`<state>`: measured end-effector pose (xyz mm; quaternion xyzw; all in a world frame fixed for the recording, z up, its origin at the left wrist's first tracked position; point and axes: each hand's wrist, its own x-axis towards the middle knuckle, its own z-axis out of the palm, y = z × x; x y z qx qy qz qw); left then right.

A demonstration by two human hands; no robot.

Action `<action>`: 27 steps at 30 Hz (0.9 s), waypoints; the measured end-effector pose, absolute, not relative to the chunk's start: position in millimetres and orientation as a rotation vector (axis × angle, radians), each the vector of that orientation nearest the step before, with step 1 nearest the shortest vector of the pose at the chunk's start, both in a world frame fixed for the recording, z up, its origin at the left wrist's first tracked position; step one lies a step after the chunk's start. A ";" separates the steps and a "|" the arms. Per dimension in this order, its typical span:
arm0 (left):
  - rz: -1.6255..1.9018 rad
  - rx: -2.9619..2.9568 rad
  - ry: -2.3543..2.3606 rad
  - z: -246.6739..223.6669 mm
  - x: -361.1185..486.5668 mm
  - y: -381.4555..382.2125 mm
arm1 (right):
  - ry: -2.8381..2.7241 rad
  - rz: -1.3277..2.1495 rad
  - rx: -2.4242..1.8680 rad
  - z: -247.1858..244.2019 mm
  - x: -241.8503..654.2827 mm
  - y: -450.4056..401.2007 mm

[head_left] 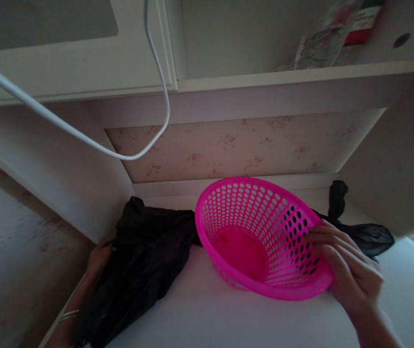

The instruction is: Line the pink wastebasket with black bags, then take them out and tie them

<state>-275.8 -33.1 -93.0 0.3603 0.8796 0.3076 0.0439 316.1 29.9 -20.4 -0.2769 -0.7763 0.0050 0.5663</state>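
Observation:
A pink perforated basket is tilted over the white surface, with nothing inside it. My right hand grips its right rim, fingers over the inner wall. At the left, my left hand is beside a black cloth or bag, which hides most of its fingers. A thin white band circles the left wrist. Behind the basket and my right hand lies another black item, partly sheer, with one end sticking up.
A white cable loops across the upper left in front of a cabinet door. An open shelf above holds clear plastic packaging and a red item. Side panels flank the white surface; floral wallpaper covers the back.

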 end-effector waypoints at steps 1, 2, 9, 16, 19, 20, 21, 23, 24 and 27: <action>0.954 1.060 2.697 -90.7 -275.4 -36.6 | -1.824 0.010 -0.669 -20.2 315.3 28.9; 0.974 1.026 2.706 -86.6 -273.2 -40.7 | -1.822 0.009 -0.683 -20.2 313.9 27.9; 1.044 1.533 2.440 -71.8 -202.6 -89.1 | -1.746 0.014 -0.755 -42.0 301.3 15.3; 0.025 1.780 2.496 -167.2 -145.5 -98.9 | -1.670 -0.009 -0.776 -70.1 283.9 -14.6; -0.083 1.718 2.552 -181.5 -145.9 -82.7 | -1.688 -0.044 -0.801 -68.8 281.7 -20.4; -0.095 1.720 2.574 -181.7 -147.1 -77.1 | -1.702 -0.056 -0.817 -68.2 281.9 -21.6; -0.112 1.743 2.581 -180.7 -148.5 -71.9 | -1.711 -0.067 -0.828 -68.1 282.4 -22.7; -0.181 1.803 2.564 -177.7 -151.7 -63.3 | -1.700 -0.074 -0.843 -70.6 284.4 -24.9; -0.231 1.839 2.546 -176.5 -153.4 -60.1 | -1.670 -0.070 -0.845 -73.2 285.9 -25.9; -0.358 1.918 2.513 -176.6 -157.7 -55.6 | -1.505 -0.022 -0.891 -83.6 294.7 -28.2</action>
